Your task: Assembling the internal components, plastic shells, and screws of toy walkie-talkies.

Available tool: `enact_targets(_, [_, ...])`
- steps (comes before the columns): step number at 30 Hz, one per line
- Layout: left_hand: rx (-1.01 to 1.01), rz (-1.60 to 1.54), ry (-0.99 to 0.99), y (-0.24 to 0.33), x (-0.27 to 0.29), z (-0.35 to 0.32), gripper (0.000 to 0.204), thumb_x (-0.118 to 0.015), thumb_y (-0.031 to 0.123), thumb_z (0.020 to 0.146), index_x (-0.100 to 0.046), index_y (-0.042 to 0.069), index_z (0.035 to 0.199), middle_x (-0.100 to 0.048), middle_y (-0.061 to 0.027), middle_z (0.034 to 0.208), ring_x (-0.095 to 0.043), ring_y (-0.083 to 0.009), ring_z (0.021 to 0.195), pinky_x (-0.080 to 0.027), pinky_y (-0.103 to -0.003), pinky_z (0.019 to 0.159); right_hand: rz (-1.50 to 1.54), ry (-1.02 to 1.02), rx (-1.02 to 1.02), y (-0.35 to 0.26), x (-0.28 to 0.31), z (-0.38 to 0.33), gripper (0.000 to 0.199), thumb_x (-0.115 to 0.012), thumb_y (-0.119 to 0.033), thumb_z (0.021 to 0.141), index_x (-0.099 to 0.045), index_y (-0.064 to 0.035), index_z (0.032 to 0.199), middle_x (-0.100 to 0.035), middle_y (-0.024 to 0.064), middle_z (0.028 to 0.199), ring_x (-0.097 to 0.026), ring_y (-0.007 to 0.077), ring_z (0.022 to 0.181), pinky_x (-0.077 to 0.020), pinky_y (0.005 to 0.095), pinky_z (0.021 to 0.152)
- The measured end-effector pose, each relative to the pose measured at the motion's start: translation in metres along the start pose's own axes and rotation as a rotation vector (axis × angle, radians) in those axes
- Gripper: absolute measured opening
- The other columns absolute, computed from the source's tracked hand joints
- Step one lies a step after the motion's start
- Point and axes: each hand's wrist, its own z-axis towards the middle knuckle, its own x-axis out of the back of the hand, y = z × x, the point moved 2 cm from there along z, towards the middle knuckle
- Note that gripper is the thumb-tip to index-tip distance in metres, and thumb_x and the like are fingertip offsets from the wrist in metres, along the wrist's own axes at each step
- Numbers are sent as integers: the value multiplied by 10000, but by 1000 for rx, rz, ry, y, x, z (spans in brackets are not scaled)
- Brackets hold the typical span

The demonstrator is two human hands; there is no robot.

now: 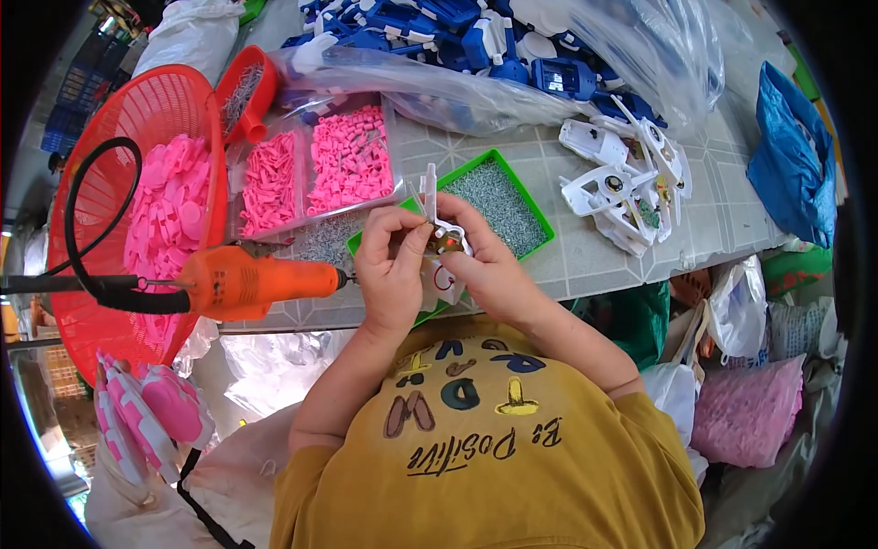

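Observation:
My left hand [391,265] and my right hand [489,265] meet over the table's near edge, both closed on a white plastic housing [446,282]. A thin white piece of it sticks up between my fingers. The left thumb and forefinger pinch together near the housing's upper part; whatever they hold there is too small to make out. Behind my hands lies a green tray [501,203] full of small silvery screws. Left of my left hand hangs an orange electric screwdriver [261,282], its tip close to the wrist.
Pink small parts [349,157] fill a clear divided tray. A red basket [183,82] holds pink discs; beside it is a red scoop [245,91] of metal pins. White housings [622,183] lie right. Blue housings [448,37] and plastic sheeting cover the back. Bags hang below the right edge.

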Motion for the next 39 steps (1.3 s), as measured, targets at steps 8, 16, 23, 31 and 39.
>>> enact_targets(8, [-170,330,-24,17,6,7,96,-726,9,848,-664,1,921,-629,-69,907,-611,-159,812,-488,-271,722,-92,-4,73,-4,1,-1,664,-449,55,844,-339,-37,1492,-474,114,1403,-456,199,1327,-367,323,1105])
enact_targets(16, [-83,359,-192,32,15,15,145,-745,-14,801,-671,2,924,-638,-64,903,-618,-153,800,-494,-274,710,-155,-90,50,0,8,2,648,-457,48,856,-351,-45,1489,-472,85,1392,-440,180,1326,-354,324,1110])
enact_targets(23, [2,292,-105,26,21,13,177,-756,-23,790,-653,7,931,-636,-42,923,-608,-115,797,-503,-259,712,49,-112,-106,-14,2,2,623,-472,65,859,-386,-36,1468,-483,84,1389,-496,185,1283,-415,335,1079])
enact_targets(31, [197,-2,-98,26,20,6,173,-758,-36,786,-659,-7,925,-649,-44,904,-631,-118,786,-521,-265,697,183,-132,-193,-15,3,2,625,-482,73,849,-403,-36,1459,-503,82,1370,-514,181,1262,-419,332,1072])
enact_targets(39, [-107,419,-125,46,15,6,116,-752,-22,787,-694,-9,887,-661,-78,865,-640,-165,780,-505,-282,695,-63,-139,-25,-11,4,-1,596,-463,56,878,-398,-34,1463,-506,83,1368,-498,173,1273,-410,330,1078])
